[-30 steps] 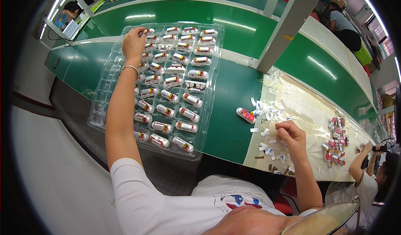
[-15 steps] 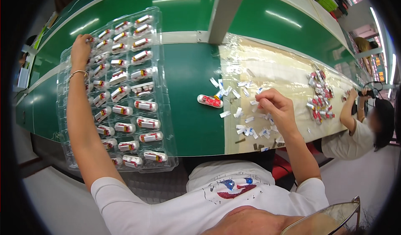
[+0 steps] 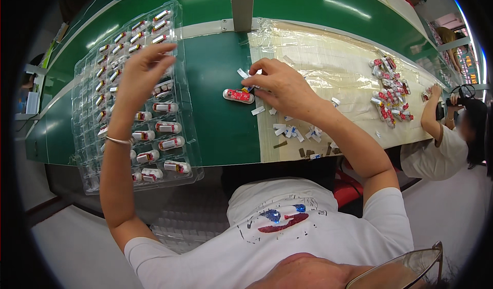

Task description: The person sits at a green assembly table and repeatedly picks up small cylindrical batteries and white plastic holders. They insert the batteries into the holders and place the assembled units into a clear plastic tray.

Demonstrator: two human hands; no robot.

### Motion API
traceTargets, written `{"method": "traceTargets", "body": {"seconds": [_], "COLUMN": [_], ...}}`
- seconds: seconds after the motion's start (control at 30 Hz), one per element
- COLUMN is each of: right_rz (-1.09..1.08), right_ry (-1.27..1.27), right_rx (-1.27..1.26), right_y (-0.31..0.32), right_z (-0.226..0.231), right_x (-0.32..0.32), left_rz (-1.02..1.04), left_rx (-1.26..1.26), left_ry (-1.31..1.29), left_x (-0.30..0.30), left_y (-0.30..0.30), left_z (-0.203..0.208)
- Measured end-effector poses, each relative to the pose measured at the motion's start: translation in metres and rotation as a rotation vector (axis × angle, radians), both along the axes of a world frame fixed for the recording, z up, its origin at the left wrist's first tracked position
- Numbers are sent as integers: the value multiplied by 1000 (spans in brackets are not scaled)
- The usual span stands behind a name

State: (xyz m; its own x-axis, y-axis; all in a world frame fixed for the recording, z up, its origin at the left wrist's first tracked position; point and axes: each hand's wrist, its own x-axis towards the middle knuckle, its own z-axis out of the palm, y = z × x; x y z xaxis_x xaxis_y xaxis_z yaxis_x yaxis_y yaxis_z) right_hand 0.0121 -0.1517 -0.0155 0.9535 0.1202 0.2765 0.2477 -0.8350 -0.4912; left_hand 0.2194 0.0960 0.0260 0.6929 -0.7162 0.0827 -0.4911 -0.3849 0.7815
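Note:
My left hand point(image 3: 139, 76) is raised over the clear plastic tray point(image 3: 192, 158), its fingers apart with nothing seen between them. Rows of small capsule-shaped packs, red and white with silvery tops, sit in the tray's pockets. My right hand point(image 3: 282, 86) is over the border between the green tabletop and the cream sheet. Its thumb and fingers curl together in a pinch, and what they hold, if anything, is too small to make out. Right by its fingertips, a red and white capsule-shaped pack point(image 3: 238, 96) lies on the green surface. A white slip point(image 3: 242, 73) is beside the index finger.
White and blue slips point(image 3: 290, 132) lie scattered on the cream sheet point(image 3: 328, 58). Farther right is a heap of red and white packs point(image 3: 390, 94). A metal post point(image 3: 242, 6) rises behind the table. Another person point(image 3: 441, 129) works at the far right.
My left hand has come off the tray's far left side and moved right and nearer. My right hand has moved left to the loose pack. The whole view has shifted slightly.

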Motion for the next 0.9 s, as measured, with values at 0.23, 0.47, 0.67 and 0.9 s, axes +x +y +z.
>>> {"method": "traceTargets", "body": {"seconds": [0.23, 0.47, 0.67, 0.9], "right_rz": [105, -18, -82, -58], "right_ry": [-134, -167, -347, -333], "right_rx": [71, 299, 149, -174], "right_y": [0, -20, -27, -27], "right_z": [11, 27, 34, 43], "right_x": [-14, -68, -91, -105], "left_rz": [-340, -208, -127, -56], "left_rx": [55, 11, -178, -250], "left_ry": [379, 636, 796, 867], "left_x": [-96, -139, -173, -193], "left_y": [-67, -87, -102, -100], "left_z": [-12, 4, -12, -9]}}
